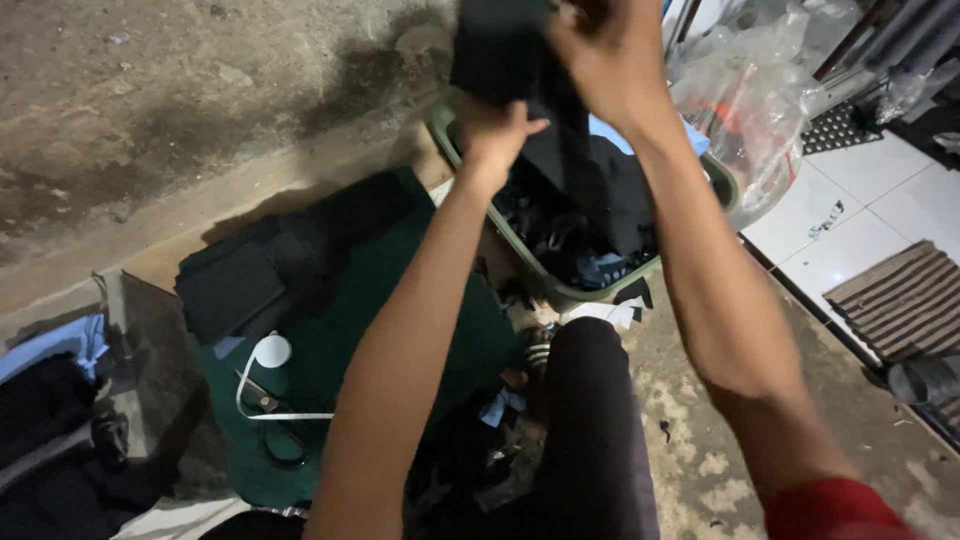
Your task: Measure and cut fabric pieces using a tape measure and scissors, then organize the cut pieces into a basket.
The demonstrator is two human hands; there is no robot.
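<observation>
Both my arms reach forward over a green basket [578,293] heaped with dark clothes. My left hand [495,130] grips the lower edge of a black cloth [505,50] that is lifted above the basket. My right hand [605,50] holds the same black cloth higher up, at the top of the view. The cloth hangs down from my hands toward the pile in the basket. My knee in dark trousers [590,420] is below the basket.
A green mat [350,300] on the concrete floor carries a folded black piece [228,290], scissors [280,425] and a white round object [271,351]. Crumpled clear plastic bags [755,100] lie at the right, beside white tiles [880,190]. Dark clothes [45,430] sit at far left.
</observation>
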